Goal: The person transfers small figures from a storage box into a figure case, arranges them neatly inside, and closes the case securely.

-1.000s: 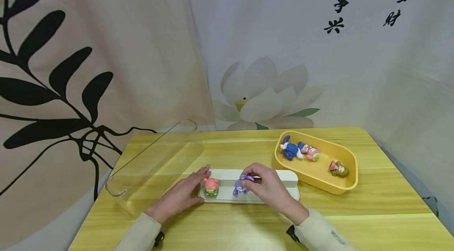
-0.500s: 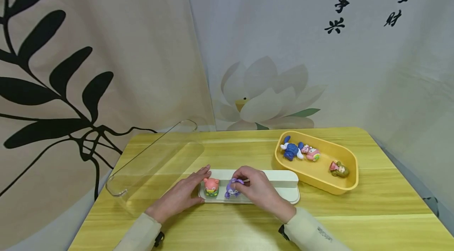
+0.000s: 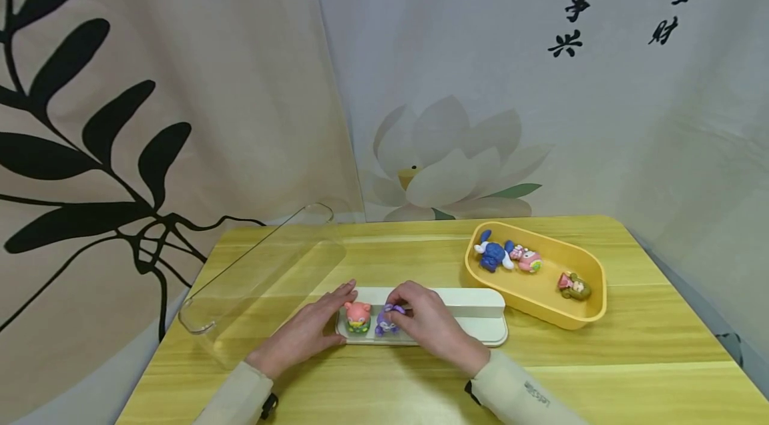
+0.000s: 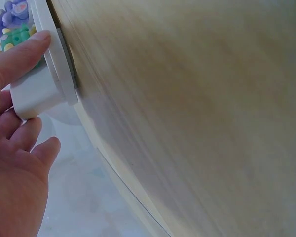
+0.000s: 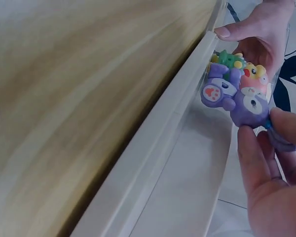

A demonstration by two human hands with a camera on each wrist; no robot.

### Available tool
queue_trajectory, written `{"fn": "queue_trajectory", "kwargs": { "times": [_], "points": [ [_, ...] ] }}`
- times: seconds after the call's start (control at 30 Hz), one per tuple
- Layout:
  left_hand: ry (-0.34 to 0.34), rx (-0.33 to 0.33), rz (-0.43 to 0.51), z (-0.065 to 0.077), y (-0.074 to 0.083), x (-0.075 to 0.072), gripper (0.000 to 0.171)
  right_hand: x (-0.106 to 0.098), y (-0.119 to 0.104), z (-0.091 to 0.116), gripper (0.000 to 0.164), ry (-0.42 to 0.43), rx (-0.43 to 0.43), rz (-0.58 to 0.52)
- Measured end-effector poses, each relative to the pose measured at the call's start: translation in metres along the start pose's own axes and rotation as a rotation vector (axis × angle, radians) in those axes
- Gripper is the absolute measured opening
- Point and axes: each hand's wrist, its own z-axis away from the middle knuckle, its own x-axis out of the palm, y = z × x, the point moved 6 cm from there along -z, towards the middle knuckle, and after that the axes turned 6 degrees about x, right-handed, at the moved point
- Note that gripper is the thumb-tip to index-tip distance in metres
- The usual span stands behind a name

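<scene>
Roughly upright purple figurine (image 3: 383, 325), head uppermost.

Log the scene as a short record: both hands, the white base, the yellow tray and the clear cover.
left hand: holds the left end of the white base, thumb on its near edge
right hand: pinches the purple figure by its head end
white base: pink figure at left end, purple figure right beside it
yellow tray: three figures, right of the base
clear cover: on the table, left of the base
</scene>
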Motion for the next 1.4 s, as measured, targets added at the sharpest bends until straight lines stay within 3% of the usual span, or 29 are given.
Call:
{"fn": "queue_trajectory", "kwargs": {
  "times": [1.03, 1.4],
  "points": [
    [0.008, -0.01, 0.005, 0.0, -0.001, 0.0, 0.082, 0.007, 0.003, -0.004, 0.011, 0.024, 0.034, 0.025],
    [0.012, -0.002, -0.002, 0.0, -0.001, 0.0, 0.082, -0.005, 0.0, 0.002, 0.03, 0.061, 0.044, 0.083]
  ]
}}
